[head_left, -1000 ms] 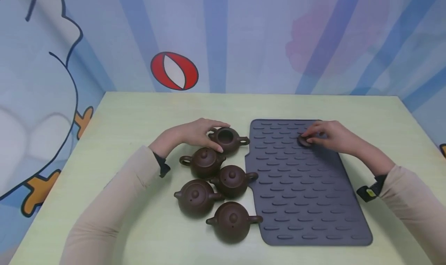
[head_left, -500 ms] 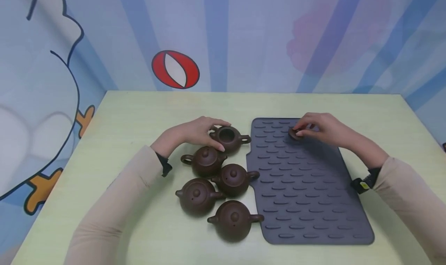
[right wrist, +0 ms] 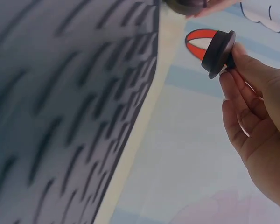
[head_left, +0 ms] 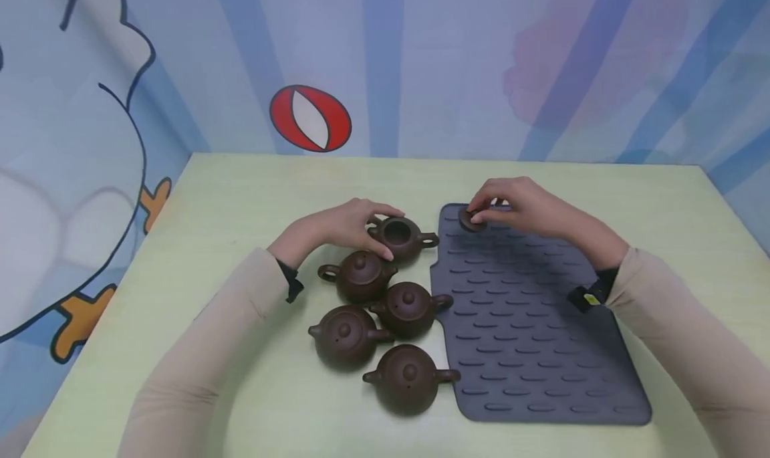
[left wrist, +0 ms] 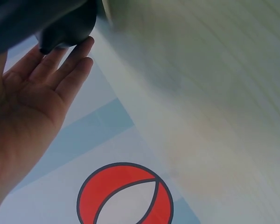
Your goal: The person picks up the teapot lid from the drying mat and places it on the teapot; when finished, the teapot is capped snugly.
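Note:
A brown clay teapot (head_left: 400,239) without its lid stands at the back of the group, its round mouth showing. My left hand (head_left: 347,225) holds it from the left, thumb on the near side and fingers on the far side. In the left wrist view, that hand's fingertips (left wrist: 86,42) touch the dark pot near its spout; the thumb is mostly hidden there. To the right, over the grey mat's far left corner, my right hand (head_left: 522,205) pinches a small round teapot lid (head_left: 471,220) by its knob. The right wrist view shows the lid (right wrist: 218,53) tilted on edge.
Several lidded brown teapots stand close together nearer me, among them one teapot (head_left: 362,277) right beside the left hand and another teapot (head_left: 409,380) at the front. A grey ridged mat (head_left: 535,311) lies to their right on the pale table (head_left: 252,190).
My right hand has carried the lid leftward and slightly back across the mat, closer to the lidless teapot. The left hand stays on that teapot. The head view has shifted slightly.

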The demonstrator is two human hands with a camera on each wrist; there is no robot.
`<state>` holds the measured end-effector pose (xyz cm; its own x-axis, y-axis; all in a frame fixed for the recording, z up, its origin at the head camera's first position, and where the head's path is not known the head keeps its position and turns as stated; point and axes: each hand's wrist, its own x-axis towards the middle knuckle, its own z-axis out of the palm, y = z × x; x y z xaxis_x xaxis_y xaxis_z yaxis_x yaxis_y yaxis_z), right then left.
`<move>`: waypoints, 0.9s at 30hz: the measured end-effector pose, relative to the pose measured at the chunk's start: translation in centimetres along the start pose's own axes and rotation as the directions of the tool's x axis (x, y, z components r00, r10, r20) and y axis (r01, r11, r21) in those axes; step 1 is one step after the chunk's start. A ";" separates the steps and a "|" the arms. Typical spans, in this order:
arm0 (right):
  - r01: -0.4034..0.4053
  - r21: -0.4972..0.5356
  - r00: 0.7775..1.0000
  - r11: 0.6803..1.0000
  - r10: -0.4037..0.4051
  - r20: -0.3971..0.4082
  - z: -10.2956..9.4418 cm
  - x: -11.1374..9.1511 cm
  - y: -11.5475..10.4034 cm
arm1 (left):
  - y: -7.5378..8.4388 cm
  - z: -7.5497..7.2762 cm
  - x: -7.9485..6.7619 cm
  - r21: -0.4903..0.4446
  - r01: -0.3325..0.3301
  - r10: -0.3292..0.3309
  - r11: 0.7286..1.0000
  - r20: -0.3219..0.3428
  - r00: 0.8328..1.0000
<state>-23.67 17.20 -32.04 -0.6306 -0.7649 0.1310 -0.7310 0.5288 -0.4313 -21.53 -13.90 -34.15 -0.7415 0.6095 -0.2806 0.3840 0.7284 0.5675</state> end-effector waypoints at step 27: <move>0.253 -0.082 0.967 0.964 -0.254 -0.006 5.4 5.9 -4.1 | 0.7 0.0 1.4 -0.006 0.009 -0.008 1.000 0.020 1.000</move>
<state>-22.96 8.55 -34.27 -0.4257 -0.8721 0.2415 -0.8855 0.3466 -0.3094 -22.26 -12.55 -34.12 -0.7333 0.6096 -0.3010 0.3744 0.7317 0.5696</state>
